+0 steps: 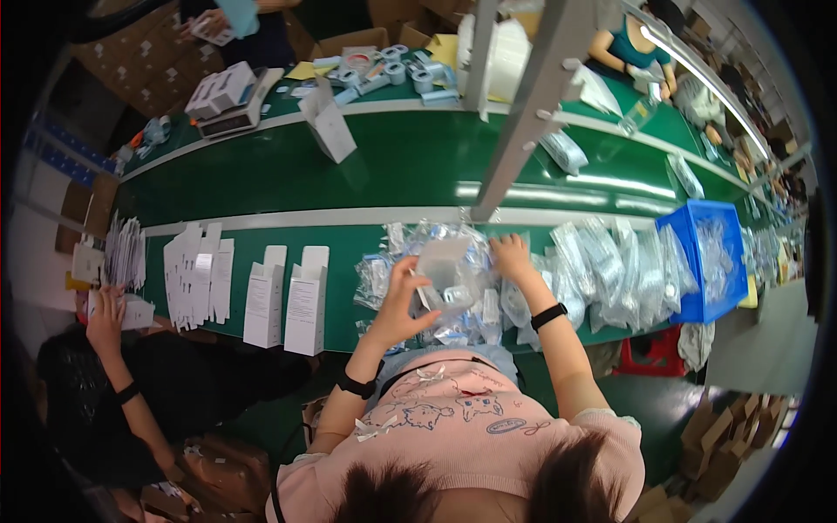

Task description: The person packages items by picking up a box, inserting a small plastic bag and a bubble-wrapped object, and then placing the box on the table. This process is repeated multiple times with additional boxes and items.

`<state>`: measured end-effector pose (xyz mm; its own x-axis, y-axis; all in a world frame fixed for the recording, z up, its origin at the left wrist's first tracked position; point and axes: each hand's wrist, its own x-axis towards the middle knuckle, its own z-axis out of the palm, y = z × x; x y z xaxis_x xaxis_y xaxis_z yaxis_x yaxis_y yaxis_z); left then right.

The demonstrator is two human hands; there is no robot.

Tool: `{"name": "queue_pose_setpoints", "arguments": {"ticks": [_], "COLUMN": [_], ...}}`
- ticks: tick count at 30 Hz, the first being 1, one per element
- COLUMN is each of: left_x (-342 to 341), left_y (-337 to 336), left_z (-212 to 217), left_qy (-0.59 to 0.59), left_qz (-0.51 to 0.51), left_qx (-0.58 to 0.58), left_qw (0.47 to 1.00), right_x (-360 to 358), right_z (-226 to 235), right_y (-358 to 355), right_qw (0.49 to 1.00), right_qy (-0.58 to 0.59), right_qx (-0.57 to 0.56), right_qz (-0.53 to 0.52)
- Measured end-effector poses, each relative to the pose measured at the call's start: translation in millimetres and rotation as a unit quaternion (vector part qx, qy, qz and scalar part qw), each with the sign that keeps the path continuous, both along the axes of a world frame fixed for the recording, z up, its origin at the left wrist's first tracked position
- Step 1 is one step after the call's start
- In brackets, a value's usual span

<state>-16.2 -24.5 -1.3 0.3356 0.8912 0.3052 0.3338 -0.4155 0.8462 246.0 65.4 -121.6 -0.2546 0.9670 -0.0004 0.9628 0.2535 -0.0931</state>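
Observation:
My left hand [403, 307] is curled round the side of a translucent plastic box [446, 268], tilted above the near edge of the table. Beneath it lies a heap of small clear plastic packets [466, 329] with white and blue parts inside. To the right of the box, my right hand [510, 256] reaches to the far side of the heap. Its fingers are bent downward and close together; whatever is at their tips is too small to make out. Clear bags with pale contents [606, 266] lie in a row to the right of that hand.
Two upright white cartons [305, 301] and flat white cartons [196, 275] stand to the left. A blue bin [708, 261] holds clear bags at the right. A metal post [532, 113] rises ahead beside the green conveyor [401, 166]. A co-worker's hand [106, 314] holds a carton at far left.

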Motion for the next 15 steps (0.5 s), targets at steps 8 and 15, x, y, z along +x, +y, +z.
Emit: {"name": "queue_pose_setpoints", "arguments": {"ticks": [8,15], "left_x": [-9.2,-7.6], "left_y": [-14.7,-8.6], "left_z": [16.6,14.3], "left_qy": [0.059,0.013], "left_qz": [0.048,0.137], "left_qx": [-0.005,-0.054], "left_qw": [0.997,0.989], "right_x": [7.7,14.8], "right_z": [33.2,49.3], "right_y": [0.3,-13.0], "right_qw": [0.988,0.954], "right_qy": [0.057,0.245], "right_qx": [-0.127,-0.062], "right_qz": [0.067,0.161]}}
